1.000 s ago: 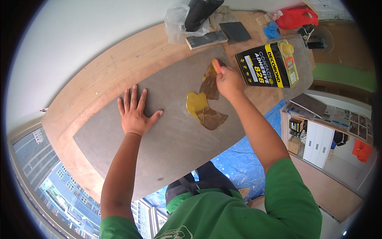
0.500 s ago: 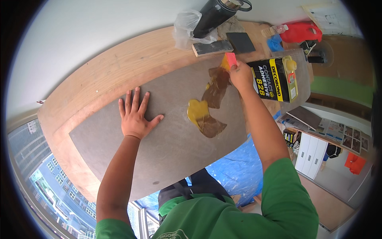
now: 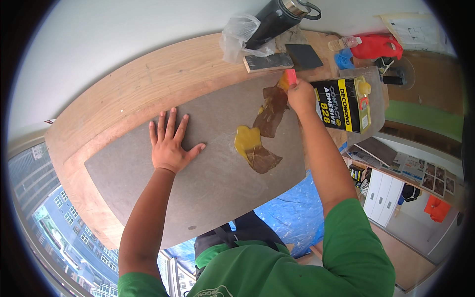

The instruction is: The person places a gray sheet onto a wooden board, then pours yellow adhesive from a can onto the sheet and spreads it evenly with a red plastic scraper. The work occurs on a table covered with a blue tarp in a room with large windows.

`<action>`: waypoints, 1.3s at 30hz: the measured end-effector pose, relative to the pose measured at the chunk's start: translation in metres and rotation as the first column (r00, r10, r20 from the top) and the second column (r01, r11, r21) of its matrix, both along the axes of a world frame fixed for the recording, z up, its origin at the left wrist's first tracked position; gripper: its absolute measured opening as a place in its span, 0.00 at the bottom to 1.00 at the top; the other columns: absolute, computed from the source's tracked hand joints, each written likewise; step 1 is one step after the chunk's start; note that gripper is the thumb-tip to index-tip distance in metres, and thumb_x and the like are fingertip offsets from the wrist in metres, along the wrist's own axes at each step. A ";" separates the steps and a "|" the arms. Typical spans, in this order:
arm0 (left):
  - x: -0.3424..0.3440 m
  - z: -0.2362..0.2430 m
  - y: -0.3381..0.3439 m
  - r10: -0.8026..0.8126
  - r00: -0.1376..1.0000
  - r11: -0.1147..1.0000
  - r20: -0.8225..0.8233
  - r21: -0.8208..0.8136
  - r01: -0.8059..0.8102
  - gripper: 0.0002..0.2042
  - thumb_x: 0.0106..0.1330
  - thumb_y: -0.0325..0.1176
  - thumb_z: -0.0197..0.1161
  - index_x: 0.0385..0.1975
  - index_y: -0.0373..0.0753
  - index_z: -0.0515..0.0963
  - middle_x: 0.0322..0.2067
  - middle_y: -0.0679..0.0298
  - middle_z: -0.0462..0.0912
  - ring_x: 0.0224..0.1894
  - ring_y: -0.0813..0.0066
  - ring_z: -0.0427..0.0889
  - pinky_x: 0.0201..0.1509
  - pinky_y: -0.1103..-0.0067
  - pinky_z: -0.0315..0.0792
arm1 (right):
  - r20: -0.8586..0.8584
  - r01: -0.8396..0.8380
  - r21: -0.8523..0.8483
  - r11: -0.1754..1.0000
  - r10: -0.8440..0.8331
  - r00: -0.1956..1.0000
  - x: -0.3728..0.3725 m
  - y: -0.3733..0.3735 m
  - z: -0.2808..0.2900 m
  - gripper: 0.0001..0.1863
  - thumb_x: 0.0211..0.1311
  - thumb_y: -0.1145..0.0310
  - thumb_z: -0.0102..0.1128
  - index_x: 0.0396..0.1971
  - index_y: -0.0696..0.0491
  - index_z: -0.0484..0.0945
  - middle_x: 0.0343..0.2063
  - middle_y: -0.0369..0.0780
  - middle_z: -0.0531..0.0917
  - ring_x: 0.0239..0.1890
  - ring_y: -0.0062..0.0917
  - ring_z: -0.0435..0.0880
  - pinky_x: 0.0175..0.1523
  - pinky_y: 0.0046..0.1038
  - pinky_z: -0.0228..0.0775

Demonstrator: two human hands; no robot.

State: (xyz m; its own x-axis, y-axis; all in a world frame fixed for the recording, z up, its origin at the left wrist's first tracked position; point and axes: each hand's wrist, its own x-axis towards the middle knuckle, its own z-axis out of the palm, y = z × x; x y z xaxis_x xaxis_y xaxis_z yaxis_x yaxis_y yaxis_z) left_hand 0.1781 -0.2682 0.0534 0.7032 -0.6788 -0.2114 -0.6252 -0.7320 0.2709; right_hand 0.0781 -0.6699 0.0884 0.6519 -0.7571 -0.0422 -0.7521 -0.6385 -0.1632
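A grey-brown sheet lies flat on the wooden tabletop. My left hand rests on it with fingers spread, holding nothing. At the sheet's far right corner, my right hand grips a red spreader, its lower edge smeared with yellow glue. From there a brown film of spread glue runs back toward me. Nearer the middle sits a thick yellow puddle of glue, with another brown smear below it. Just right of my right hand stands a black and yellow adhesive can.
Along the wall are a black flask, a clear plastic bag, a dark-faced block and a dark square piece. Further right lie a small plastic bottle and a red container. Blue sheeting covers the floor.
The whole view has shifted slightly. My right hand stays at the far corner with the spreader, now tipped a little differently. My left hand remains flat on the sheet.
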 end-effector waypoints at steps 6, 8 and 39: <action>0.000 0.000 0.001 0.003 1.000 1.000 -0.009 -0.006 -0.003 0.48 0.59 0.78 0.60 0.78 0.60 0.64 0.82 0.66 0.52 0.85 0.63 0.41 0.87 0.54 0.30 | -0.033 -0.098 -0.017 0.995 0.097 0.995 -0.005 0.002 -0.003 0.12 0.67 0.67 0.56 0.37 0.59 0.85 0.40 0.54 0.87 0.45 0.53 0.85 0.51 0.50 0.78; 0.000 -0.001 0.001 0.002 1.000 1.000 -0.011 -0.004 -0.002 0.48 0.59 0.78 0.60 0.78 0.59 0.64 0.82 0.66 0.52 0.85 0.63 0.41 0.87 0.54 0.30 | -0.026 -0.141 -0.057 0.988 0.140 0.990 -0.009 0.003 -0.006 0.12 0.67 0.67 0.56 0.37 0.59 0.84 0.41 0.54 0.87 0.46 0.53 0.85 0.51 0.49 0.78; 0.000 -0.002 0.001 0.005 1.000 0.998 0.009 -0.065 -0.004 0.47 0.57 0.74 0.66 0.76 0.56 0.68 0.81 0.64 0.54 0.84 0.61 0.45 0.86 0.54 0.34 | 0.152 -0.357 0.226 0.906 0.329 0.932 0.016 0.112 0.021 0.08 0.69 0.69 0.59 0.40 0.58 0.82 0.41 0.49 0.85 0.45 0.46 0.84 0.48 0.43 0.77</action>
